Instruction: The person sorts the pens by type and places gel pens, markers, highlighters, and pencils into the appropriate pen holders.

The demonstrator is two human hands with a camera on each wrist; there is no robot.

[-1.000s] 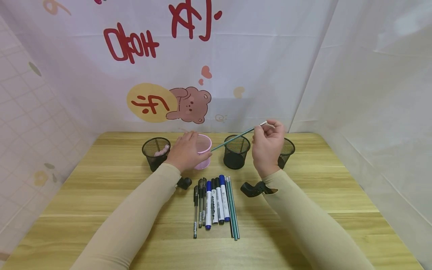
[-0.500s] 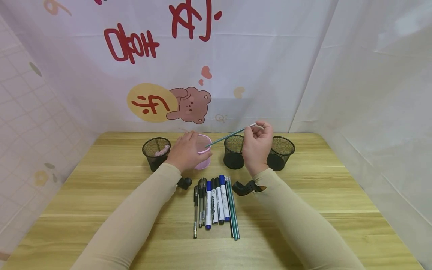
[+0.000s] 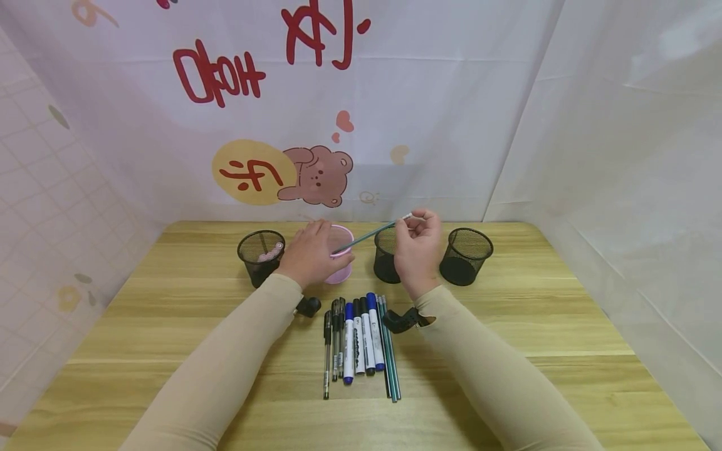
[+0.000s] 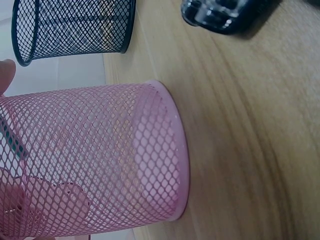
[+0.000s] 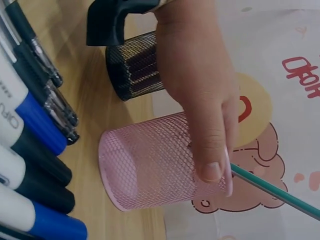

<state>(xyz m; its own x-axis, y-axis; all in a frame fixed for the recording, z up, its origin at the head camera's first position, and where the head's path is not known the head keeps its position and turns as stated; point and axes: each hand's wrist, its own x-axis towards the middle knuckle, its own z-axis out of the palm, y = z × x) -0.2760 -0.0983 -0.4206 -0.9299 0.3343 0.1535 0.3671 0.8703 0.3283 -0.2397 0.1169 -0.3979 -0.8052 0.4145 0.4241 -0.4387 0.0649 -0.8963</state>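
My left hand (image 3: 310,254) grips the pink mesh cup (image 3: 340,269) near its rim, the thumb on the near side; the right wrist view also shows that hand (image 5: 202,95) on the upright cup (image 5: 150,162). My right hand (image 3: 418,254) pinches a green pencil (image 3: 369,234) by its white-tipped end. The pencil slants down to the left, its lower end inside the cup's mouth. Through the mesh in the left wrist view, part of the pencil (image 4: 12,139) shows within the cup (image 4: 100,160).
Black mesh cups stand at the left (image 3: 261,269), behind my right hand (image 3: 386,263) and at the right (image 3: 459,269); the left one holds a pink item (image 3: 271,252). Black pens (image 3: 327,351), markers (image 3: 348,344) and pencils (image 3: 390,351) lie side by side in front.
My right hand has moved left and slightly down, bringing the pencil's lower end from beside the left thumb into the pink cup's mouth. The left hand has stayed on the cup.
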